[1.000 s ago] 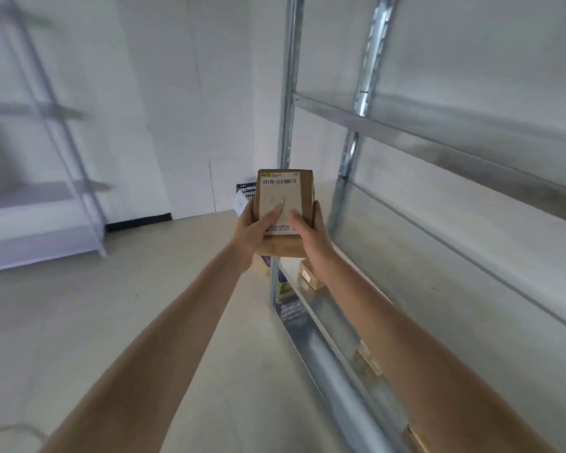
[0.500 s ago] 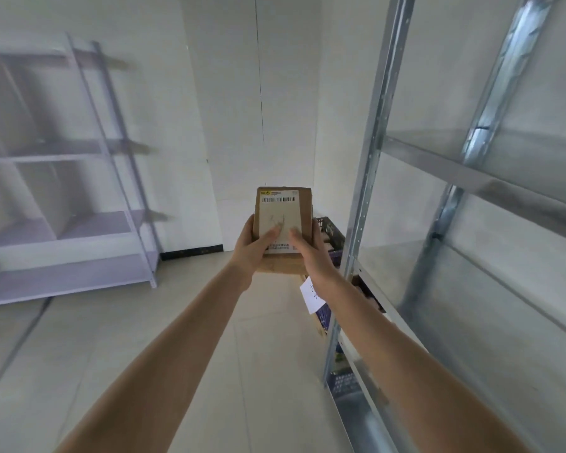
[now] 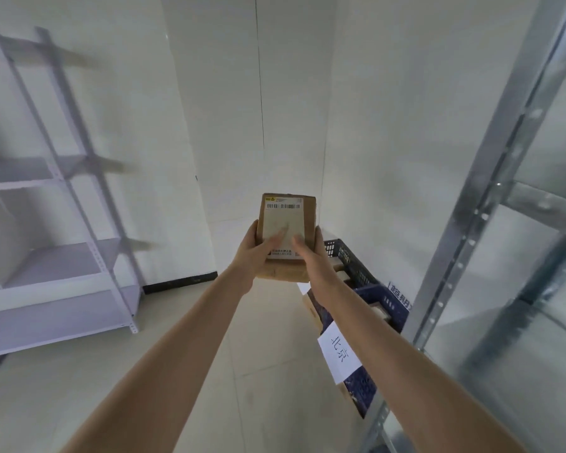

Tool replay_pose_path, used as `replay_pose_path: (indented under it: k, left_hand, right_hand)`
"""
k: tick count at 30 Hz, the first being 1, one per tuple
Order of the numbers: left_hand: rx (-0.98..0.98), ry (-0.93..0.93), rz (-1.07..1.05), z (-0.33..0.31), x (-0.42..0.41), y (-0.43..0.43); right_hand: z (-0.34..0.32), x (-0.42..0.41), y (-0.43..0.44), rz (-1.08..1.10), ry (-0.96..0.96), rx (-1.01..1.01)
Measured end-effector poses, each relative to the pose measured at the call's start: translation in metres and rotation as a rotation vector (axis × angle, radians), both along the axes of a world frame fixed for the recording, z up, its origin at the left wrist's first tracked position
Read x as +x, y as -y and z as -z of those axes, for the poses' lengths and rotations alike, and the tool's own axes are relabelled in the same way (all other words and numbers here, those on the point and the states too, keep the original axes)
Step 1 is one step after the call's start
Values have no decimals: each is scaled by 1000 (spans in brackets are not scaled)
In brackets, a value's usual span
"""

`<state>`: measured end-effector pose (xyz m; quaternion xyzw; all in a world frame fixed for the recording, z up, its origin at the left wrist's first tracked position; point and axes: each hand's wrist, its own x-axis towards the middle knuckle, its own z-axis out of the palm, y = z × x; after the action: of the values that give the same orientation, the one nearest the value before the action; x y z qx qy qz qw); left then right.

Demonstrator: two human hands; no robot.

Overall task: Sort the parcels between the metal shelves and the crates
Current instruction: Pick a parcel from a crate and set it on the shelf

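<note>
A small brown cardboard parcel (image 3: 288,217) with a white barcode label is held up in front of me at arm's length. My left hand (image 3: 252,253) grips its left side with the thumb across the label. My right hand (image 3: 311,256) grips its right side, thumb on the label too. Below and to the right of the parcel stand dark blue plastic crates (image 3: 350,259) on the floor, holding cardboard parcels (image 3: 381,311). A galvanised metal shelf (image 3: 490,204) rises at the right edge.
A white paper sign (image 3: 339,351) with black characters hangs on the nearest crate. A white metal shelf unit (image 3: 62,204) stands against the left wall. Light tiled floor (image 3: 209,371) lies between the two shelf units; white walls meet in a corner behind.
My view has swung left and upward away from the galvanised shelf. The blue crates and the white shelf unit have come into view. Both hands keep the same hold on the parcel.
</note>
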<state>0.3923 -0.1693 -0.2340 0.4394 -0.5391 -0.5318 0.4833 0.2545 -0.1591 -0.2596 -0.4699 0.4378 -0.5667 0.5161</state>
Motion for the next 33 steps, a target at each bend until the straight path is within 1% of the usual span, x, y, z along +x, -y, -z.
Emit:
replay_pose_path:
  k: [5,10,16,19,22,27,30,33]
  left_hand:
    - [26,33,141,9,-31,115]
    - [69,69,233,35,-77,228]
    - [79,124,325,49,-129,366]
    - [99,130,379,53,-155,428]
    - [120,150,425,63,-180,485]
    - [171,180,544,93,-233,578]
    - [200,219,648,123,-271,637]
    - [285,260,787,153,-306,688]
  right_hand:
    - [13,-28,95,128,52,22]
    - [40,-70,196,231,43,99]
    - [62,-121,322,298,53,116]
    - [62,-144,374,324,94,122]
    - [67,-166,422,367,93,144]
    - [97,-208,501,464,128,206]
    - [125,-234,545,583,174,252]
    - [153,-254,581,712,246,337]
